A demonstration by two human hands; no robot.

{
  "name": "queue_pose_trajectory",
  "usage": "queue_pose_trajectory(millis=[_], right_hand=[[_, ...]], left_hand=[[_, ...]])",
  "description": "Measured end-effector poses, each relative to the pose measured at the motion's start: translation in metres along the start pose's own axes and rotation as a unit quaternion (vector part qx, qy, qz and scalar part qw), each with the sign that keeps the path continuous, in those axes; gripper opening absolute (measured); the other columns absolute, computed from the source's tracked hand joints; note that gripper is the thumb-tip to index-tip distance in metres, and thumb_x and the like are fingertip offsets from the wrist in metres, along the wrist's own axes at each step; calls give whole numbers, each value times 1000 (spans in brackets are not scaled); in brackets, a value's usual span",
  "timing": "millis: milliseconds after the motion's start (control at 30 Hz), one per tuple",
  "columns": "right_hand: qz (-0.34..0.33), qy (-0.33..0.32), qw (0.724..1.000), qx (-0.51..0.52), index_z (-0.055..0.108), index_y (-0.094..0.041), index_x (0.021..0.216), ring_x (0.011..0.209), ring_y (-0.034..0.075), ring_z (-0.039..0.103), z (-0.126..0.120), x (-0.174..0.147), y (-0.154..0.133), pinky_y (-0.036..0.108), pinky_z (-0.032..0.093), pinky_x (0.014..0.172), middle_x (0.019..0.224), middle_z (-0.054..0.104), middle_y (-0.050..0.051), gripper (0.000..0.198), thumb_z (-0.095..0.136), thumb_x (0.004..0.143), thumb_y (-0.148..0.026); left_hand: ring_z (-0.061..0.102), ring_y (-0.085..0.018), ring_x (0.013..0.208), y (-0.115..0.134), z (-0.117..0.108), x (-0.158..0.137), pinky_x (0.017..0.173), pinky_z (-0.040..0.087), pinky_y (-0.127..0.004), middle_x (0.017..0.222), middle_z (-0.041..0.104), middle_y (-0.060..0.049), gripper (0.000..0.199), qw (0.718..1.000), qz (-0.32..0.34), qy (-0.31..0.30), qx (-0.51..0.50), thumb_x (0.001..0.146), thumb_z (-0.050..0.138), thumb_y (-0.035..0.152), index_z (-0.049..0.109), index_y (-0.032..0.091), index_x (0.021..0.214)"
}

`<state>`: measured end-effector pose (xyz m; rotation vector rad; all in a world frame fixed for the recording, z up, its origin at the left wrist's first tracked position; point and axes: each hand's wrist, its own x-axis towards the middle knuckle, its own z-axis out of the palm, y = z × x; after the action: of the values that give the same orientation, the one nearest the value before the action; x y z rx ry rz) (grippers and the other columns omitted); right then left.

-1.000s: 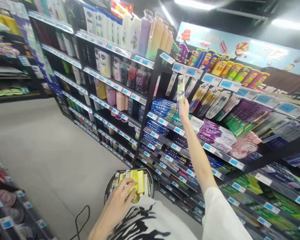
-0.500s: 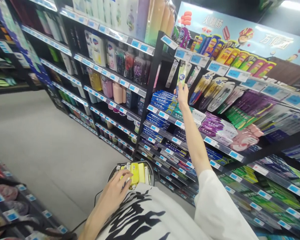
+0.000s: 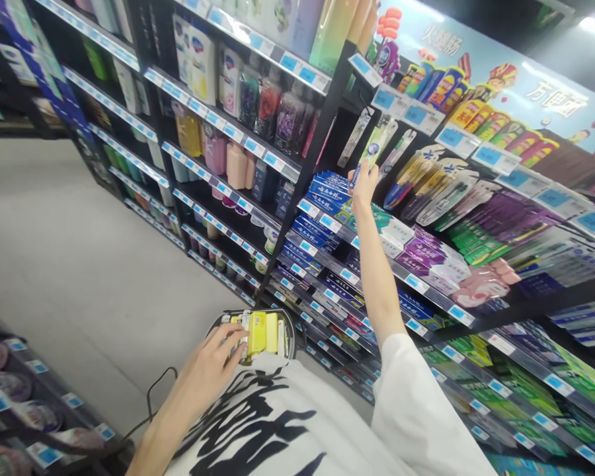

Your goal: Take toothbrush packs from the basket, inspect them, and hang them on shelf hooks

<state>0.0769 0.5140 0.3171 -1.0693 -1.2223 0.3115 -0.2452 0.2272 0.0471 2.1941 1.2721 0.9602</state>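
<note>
My right hand [image 3: 365, 184] is stretched out to the rack, its fingers closed on the lower end of a packaged toothbrush [image 3: 377, 144] in a pale green and white pack. The pack is tilted, and its top is close to the hooks under the price tags. Other hanging toothbrush packs [image 3: 354, 137] flank it. Low in front of my body, my left hand [image 3: 217, 360] rests over the near left side of a shopping basket [image 3: 292, 330], fingers apart. Yellow packages [image 3: 258, 332] and other small packs lie in the basket beside those fingers.
Toothpaste boxes [image 3: 332, 195] are stacked on the shelf below my right hand. Bottles [image 3: 268, 99] fill the shelves to the left, past a black upright post [image 3: 322, 122]. Grey floor [image 3: 104, 264] stretches left. Another shelf of goods [image 3: 30, 403] stands at lower left.
The view has shifted a little. The toothbrush pack now leans more to the right in my right hand. My left hand stays by the basket.
</note>
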Motion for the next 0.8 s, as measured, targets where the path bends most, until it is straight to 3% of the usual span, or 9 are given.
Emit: queue_pose_trajectory(millis=[133,533,800], right_hand=[[-8,40,999,11,41,-24,99,41,6,35,2,-6,1,17,22,37,62,45,-8,49,42,90,-72],[26,29,999,35,35,-24,93,36,5,30,2,-17,-21,19,19,36,64,44,-9,39,38,96,-63],[1,39,997,-65,38,-24,98,40,8,40,-8,-16,-20,18,22,36,63,48,-8,46,41,90,-70]], left_hand=[[66,-21,100,-2,3,-1,90,55,-35,119,62,-4,34,1000,6,0,7,102,35,41,65,24,108],[63,-23,101,0,19,-2,89,52,-38,113,64,-5,31,999,46,14,-25,101,37,33,67,24,101],[64,-21,94,-5,23,-1,83,52,-35,108,66,-5,33,998,46,41,-27,100,38,34,69,24,97]])
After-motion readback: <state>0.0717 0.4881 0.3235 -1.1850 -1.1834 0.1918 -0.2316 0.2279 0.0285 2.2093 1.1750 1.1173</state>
